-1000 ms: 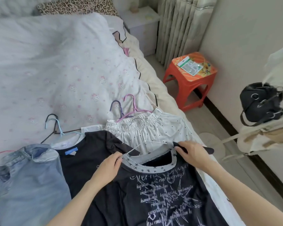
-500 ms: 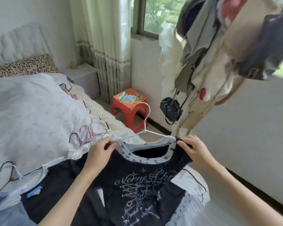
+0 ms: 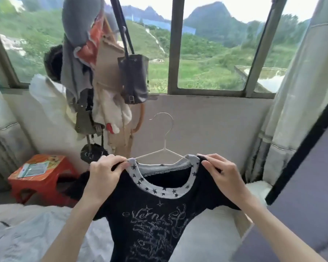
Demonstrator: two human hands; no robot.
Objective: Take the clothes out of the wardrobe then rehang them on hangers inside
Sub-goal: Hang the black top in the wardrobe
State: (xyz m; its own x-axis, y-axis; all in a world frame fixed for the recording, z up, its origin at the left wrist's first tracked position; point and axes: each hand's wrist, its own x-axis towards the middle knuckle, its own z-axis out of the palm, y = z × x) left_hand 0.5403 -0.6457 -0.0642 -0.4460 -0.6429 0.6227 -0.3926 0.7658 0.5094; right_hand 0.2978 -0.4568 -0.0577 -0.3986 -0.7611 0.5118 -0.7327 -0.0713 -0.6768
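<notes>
Nearest, two bare forearms reach forward over the bed, the left hand and right hand each with fingers curled tight over one shoulder of a single black printed T-shirt, holding it up with its star-trimmed collar facing the camera. One white wire hanger sits inside the collar, its hook upright in clear air before the bare wall. Farther left stand one red stool and one laden coat rack; beyond is a window, with a dark panel edge at the right.
</notes>
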